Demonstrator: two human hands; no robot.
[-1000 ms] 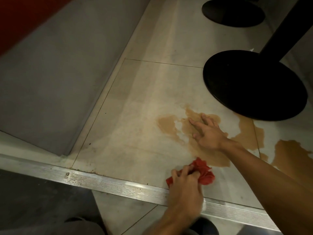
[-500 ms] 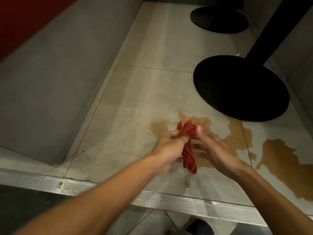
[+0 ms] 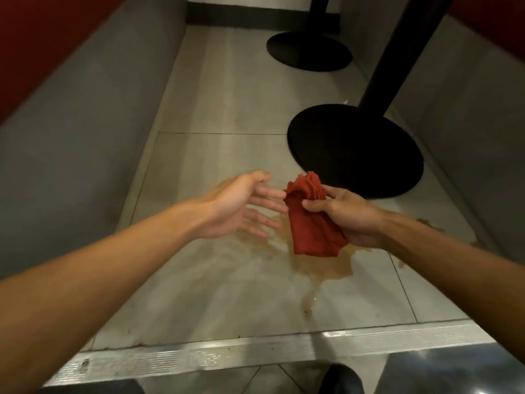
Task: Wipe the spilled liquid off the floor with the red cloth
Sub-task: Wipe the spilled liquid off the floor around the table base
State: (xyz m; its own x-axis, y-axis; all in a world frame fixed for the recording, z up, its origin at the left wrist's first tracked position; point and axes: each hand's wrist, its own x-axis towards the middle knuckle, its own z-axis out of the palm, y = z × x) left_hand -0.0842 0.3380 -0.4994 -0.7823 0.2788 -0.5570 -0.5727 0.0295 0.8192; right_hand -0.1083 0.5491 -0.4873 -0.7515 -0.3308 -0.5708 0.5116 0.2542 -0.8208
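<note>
The person's right hand point(image 3: 352, 220) holds the red cloth point(image 3: 309, 226) in the air, just on the near side of the round black base point(image 3: 355, 152). Its fingers point(image 3: 315, 206) are curled round the bunched middle of the cloth. A ruffled end sticks up towards the base and the longer end hangs down. The cloth is off the floor point(image 3: 221, 103), above the spill.

The left hand point(image 3: 235, 206) is beside the cloth, on the side away from the base. It holds nothing, and its fingers point(image 3: 270, 193) are spread wide and straight, the tips close to the cloth's edge. It is too blurred to tell whether they touch.

The spilled liquid point(image 3: 321, 268) is a brown puddle on the pale tiles, on the near side of the base and under both hands, with a thin trickle running nearer. A black pole point(image 3: 397, 52) rises from the base. A second black base point(image 3: 309, 51) stands well beyond it. Well to the near side of the base, a ribbed metal strip point(image 3: 227, 356) crosses the floor, and a dark shoe toe point(image 3: 338, 379) shows just past it.
</note>
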